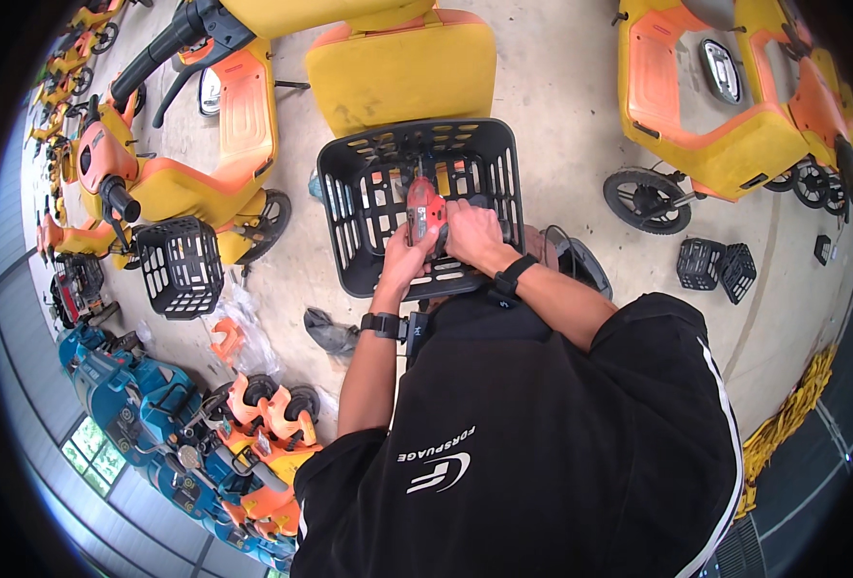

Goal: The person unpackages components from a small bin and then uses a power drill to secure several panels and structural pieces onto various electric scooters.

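A black plastic basket (349, 193) sits on the front of a yellow scooter (402, 72) directly below me. Inside it stands a red power drill (424, 210), pointing down at the basket floor. My left hand (404, 258) wraps the drill's lower grip. My right hand (472, 231) holds the drill body from the right side. Both wrists wear black bands. My black shirt fills the lower frame and hides what lies under the basket.
A yellow-and-orange scooter (190, 164) with a loose black basket (181, 268) stands at left, another scooter (725, 106) at upper right. Two small black crates (717, 265) lie on the concrete at right. Orange parts (267, 409) and blue machines (128, 395) crowd the lower left.
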The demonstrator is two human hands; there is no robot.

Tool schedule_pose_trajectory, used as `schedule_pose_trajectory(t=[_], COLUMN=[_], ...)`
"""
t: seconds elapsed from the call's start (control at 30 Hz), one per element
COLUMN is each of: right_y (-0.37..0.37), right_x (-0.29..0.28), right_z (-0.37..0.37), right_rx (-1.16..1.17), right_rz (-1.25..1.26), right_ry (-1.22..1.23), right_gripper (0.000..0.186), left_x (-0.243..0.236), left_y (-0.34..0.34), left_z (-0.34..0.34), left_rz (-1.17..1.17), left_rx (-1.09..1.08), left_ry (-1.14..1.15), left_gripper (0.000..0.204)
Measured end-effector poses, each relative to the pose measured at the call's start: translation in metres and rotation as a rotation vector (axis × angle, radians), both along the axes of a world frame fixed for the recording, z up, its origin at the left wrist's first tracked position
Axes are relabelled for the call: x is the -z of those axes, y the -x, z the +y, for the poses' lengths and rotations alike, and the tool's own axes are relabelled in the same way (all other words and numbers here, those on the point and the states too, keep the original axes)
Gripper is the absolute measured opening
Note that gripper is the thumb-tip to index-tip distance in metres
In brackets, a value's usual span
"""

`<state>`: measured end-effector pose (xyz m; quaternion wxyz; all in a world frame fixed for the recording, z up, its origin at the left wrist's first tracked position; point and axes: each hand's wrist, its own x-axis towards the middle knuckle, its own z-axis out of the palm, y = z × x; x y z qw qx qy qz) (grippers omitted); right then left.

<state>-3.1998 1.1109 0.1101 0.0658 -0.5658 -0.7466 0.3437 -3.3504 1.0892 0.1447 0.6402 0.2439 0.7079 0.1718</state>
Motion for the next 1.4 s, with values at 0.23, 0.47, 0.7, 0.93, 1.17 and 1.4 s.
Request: schedule_pose_trajectory(t=[0.23, 0.47, 0.7, 0.93, 1.17, 1.4], right_y=[0.000, -0.009, -0.004, 0.004, 0.001, 0.001], right_x=[-0.011, -0.022, -0.032, -0.032, -0.029, -0.027], right_z=[0.005, 0.013, 0.024, 0.029, 0.023, 0.021], right_rx=[-0.021, -0.090, -0.197, -0.258, -0.235, -0.219], right_rz=[-0.054, -0.019, -0.128, -0.174, -0.171, -0.124], right_ry=[0.108, 0.125, 0.168, 0.133, 0.137, 0.122], right_gripper=[0.036, 0.056, 0.057, 0.054, 0.052, 0.052], left_x=[-0.004, -0.001, 0.003, 0.002, 0.002, -0.003], left_y=[0.001, 0.001, 0.008, 0.013, 0.010, 0.009], left_z=[0.001, -0.002, -0.006, -0.007, -0.009, -0.007], left_rz=[0.018, 0.002, -0.028, -0.074, -0.098, -0.063], left_rx=[0.019, 0.014, 0.036, -0.033, -0.031, -0.061], left_ry=[-0.019, -0.092, -0.087, -0.063, -0.123, -0.108], left_gripper=[0.036, 0.037, 0.043, 0.043, 0.038, 0.037])
